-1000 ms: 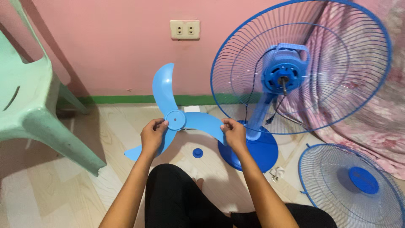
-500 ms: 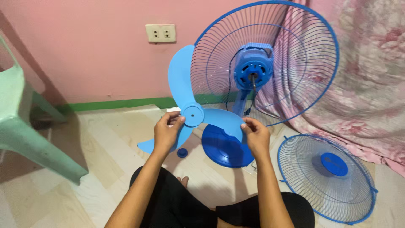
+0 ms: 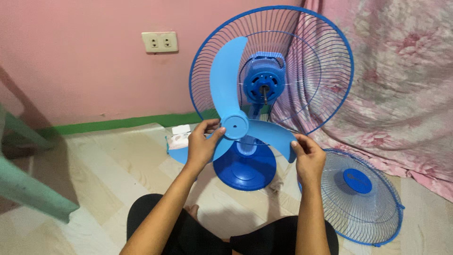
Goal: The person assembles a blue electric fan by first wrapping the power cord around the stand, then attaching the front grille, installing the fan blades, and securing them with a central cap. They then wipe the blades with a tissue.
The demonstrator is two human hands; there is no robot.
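Head cam: my left hand [image 3: 202,144] pinching light blue three-blade plastic fan propeller [image 3: 234,123] beside its hub, right hand [image 3: 309,157] gripping blade tip. Propeller held up in front of blue wire-caged stand fan [image 3: 272,71], not touching shaft.

A smooth, shiny light blue plastic fan blade [image 3: 236,123] is seen in front of the thin blue wire fan guard [image 3: 321,71]; soft flowery cloth [image 3: 401,85] is draped behind that guard
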